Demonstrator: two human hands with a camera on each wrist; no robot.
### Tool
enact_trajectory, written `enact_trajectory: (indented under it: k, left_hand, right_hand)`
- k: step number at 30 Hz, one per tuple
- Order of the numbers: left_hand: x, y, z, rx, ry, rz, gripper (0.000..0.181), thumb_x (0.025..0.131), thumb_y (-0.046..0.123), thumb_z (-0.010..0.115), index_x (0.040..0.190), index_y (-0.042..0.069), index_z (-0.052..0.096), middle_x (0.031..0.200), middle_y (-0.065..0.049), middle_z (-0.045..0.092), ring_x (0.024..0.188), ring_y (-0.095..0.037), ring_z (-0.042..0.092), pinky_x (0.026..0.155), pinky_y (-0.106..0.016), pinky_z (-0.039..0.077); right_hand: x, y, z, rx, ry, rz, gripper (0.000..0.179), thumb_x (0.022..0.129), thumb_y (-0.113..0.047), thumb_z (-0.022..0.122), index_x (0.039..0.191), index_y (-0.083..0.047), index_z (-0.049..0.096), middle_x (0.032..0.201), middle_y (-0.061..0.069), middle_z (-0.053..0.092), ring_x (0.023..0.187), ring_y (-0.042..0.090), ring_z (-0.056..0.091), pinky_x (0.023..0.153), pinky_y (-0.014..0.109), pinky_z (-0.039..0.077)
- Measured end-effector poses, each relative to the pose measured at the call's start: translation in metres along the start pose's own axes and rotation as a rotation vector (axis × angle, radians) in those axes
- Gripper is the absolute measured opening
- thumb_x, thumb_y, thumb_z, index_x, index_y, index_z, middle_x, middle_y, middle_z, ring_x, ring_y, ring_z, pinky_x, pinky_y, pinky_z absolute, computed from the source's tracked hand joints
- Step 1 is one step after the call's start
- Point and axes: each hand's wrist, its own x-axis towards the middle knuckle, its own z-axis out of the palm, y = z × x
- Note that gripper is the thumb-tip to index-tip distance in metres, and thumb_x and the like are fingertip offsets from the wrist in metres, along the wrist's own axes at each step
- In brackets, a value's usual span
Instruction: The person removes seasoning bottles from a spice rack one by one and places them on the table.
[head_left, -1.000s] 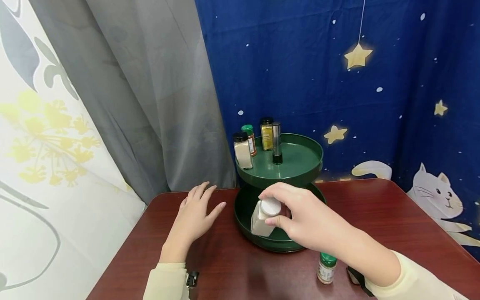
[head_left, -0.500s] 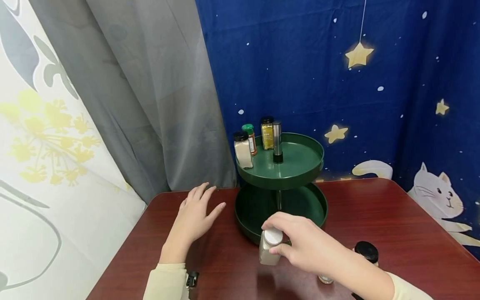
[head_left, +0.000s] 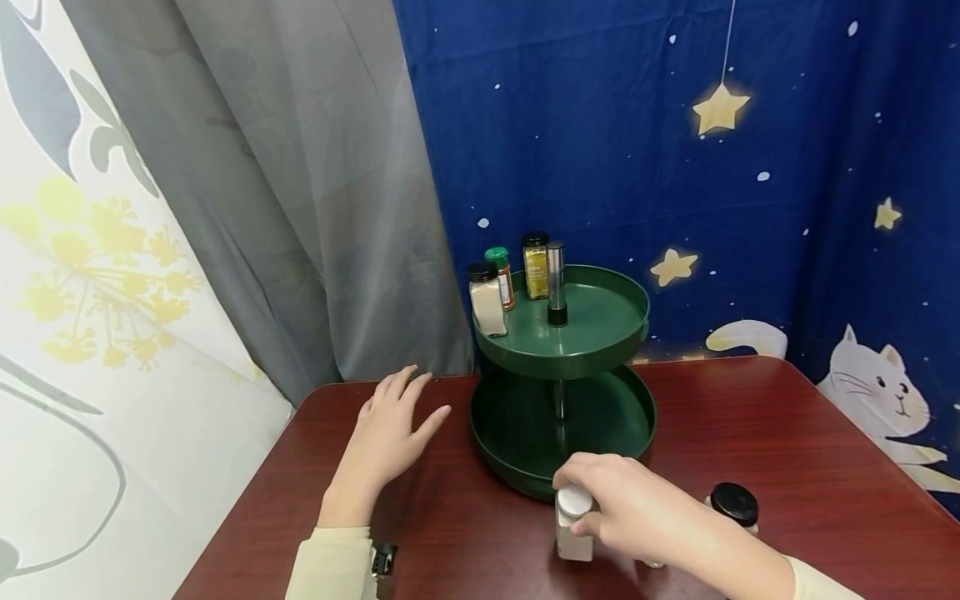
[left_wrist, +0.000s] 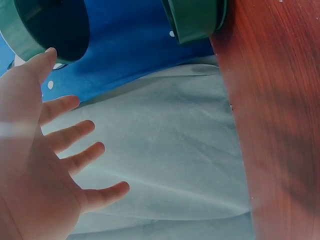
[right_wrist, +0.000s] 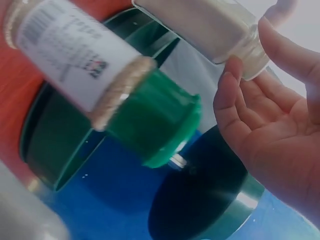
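My right hand (head_left: pixel 637 508) grips a clear spice jar (head_left: pixel 574 540) with a white lid and pale powder inside. Thumb and fingers are around its top. The jar is upright, low over the table in front of the two-tier green turntable rack (head_left: pixel 570 364). A green-capped spice jar (right_wrist: pixel 80 55) stands near that hand, large in the right wrist view and mostly hidden behind the hand in the head view. Over the left of the table, my left hand (head_left: pixel 386 437) has its fingers spread and holds nothing; the rack's green trays (left_wrist: pixel 192 22) appear beyond it in the left wrist view.
On the upper tray are a black-lidded jar of pale powder (head_left: pixel 489 308), a green-capped red jar (head_left: pixel 505 283), a yellow jar (head_left: pixel 536 271) and a silver post (head_left: pixel 556 283). Another black-lidded jar (head_left: pixel 735 504) stands right of my right forearm. Curtains hang behind the table.
My right hand has brought the white-lidded jar out from the lower tray, toward me, down and to the right. The left hand has stayed still.
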Motion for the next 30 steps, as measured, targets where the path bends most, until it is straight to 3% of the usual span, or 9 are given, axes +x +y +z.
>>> enact_trajectory:
  k: [8, 30]
  left_hand:
    - [0.002, -0.001, 0.003, 0.002, 0.003, 0.000, 0.065, 0.105, 0.055, 0.062, 0.157, 0.017, 0.052, 0.168, -0.012, 0.042, 0.156, -0.038, 0.038, 0.118, -0.072, 0.038]
    - [0.002, 0.000, 0.003, -0.002, -0.004, 0.000, 0.066, 0.105, 0.055, 0.062, 0.158, 0.016, 0.052, 0.168, -0.013, 0.042, 0.156, -0.039, 0.038, 0.119, -0.072, 0.037]
  right_hand:
    - [-0.002, 0.013, 0.004, 0.005, -0.056, 0.049, 0.030, 0.087, -0.014, 0.087, 0.113, -0.023, 0.073, 0.106, -0.015, 0.067, 0.087, -0.001, 0.060, 0.071, 0.022, 0.055]
    - [-0.003, 0.018, 0.004, 0.009, -0.077, 0.081, 0.034, 0.085, -0.012, 0.089, 0.114, -0.023, 0.074, 0.108, -0.014, 0.069, 0.089, 0.001, 0.062, 0.072, 0.023, 0.057]
